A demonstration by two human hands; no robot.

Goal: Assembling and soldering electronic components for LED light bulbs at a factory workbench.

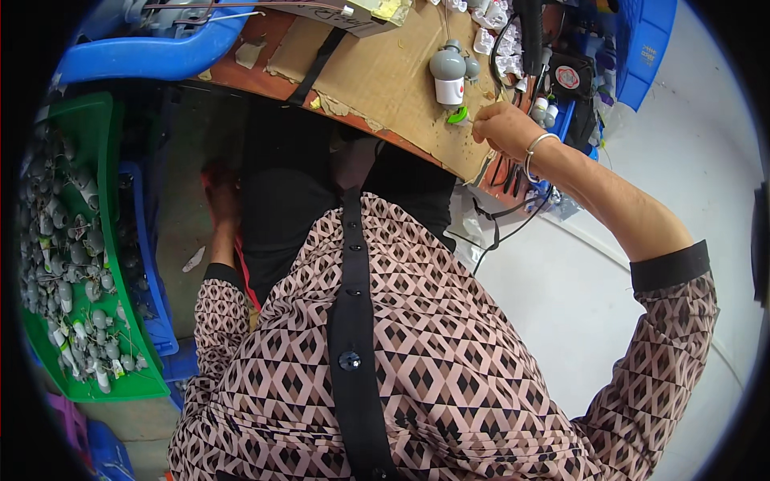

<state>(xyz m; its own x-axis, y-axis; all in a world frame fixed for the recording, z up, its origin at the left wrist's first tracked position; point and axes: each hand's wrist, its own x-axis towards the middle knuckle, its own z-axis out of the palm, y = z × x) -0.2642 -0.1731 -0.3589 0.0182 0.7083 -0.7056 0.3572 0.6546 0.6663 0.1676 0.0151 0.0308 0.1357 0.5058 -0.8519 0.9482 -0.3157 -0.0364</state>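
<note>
On the cardboard sheet (385, 88) lies a small grey and white toy-like piece (449, 90), with rounded grey lobes at one end. Just below it is a small bright green and whitish part (459, 117). My right hand (507, 130) is closed in a pinch right beside that green part, at the sheet's right side; whatever the fingertips grip is too small to make out. Low on the left, my left hand (221, 191) hangs in shadow beside my dark-trousered leg, below the table edge. Its fingers are too dim to read.
A green crate (108, 200) full of grey pieces stands at left, with a blue crate (152, 264) beside it. White plastic parts (505, 48), a black fan (571, 77) and a blue bin (642, 56) crowd the right. A black cable (501, 248) hangs below the table.
</note>
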